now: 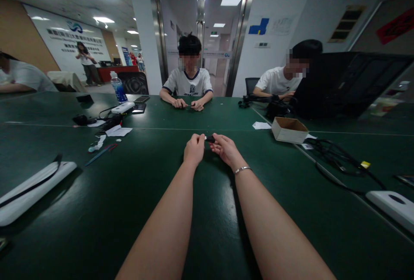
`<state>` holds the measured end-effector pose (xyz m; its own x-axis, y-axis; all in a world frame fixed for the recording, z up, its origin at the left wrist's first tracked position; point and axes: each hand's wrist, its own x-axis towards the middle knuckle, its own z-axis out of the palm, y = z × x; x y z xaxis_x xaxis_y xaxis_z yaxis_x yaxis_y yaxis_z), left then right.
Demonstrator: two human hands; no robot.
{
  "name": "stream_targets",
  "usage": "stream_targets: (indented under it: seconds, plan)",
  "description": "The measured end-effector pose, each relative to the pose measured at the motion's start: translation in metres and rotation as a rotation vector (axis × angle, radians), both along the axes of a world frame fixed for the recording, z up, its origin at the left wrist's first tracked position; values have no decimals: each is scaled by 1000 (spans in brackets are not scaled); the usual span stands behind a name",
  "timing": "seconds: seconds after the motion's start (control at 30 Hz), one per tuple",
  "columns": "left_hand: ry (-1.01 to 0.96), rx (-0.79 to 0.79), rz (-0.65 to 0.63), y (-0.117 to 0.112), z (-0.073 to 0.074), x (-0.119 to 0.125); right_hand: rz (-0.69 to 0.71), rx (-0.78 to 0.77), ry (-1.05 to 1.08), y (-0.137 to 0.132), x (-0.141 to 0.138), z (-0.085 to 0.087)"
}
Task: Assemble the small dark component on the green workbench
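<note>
Both arms reach forward over the green table, with my hands close together near its middle. Between them sits a small black piece with a light, metal-looking end [210, 138]; its kind is too small to make out. My right hand [226, 147] pinches the black part between thumb and fingertips, its other fingers curled beneath. My left hand [194, 148] is closed at the light end, fingers pressed together, and hides whatever part of the piece lies inside its grip. A silver bracelet [242, 169] circles my right wrist.
An open small box [289, 131] stands at the right, near coiled black cables [339, 155] and a large black monitor [346, 84]. Leftward lie a white elongated device [39, 189], a blue pen-like tool [100, 155], paper scraps [119, 131] and a bottle [118, 87]. A person [189, 79] sits opposite.
</note>
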<state>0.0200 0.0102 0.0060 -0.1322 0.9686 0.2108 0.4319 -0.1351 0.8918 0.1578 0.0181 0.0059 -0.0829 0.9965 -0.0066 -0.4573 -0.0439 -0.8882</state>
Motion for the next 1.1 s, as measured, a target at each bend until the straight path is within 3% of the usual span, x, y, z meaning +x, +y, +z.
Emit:
stream_targets:
  seconds: [0.2, 0.5, 1.1]
  plan:
    - [-223, 65, -44, 12, -12, 1, -39, -23, 3, 2, -1, -1]
    - [-450, 60, -84, 10, -1, 4, -20, -24, -9, 2, 1, -1]
    - [-384, 35, -41, 12, -6, 2, -26, -34, 12, 1, -1, 1]
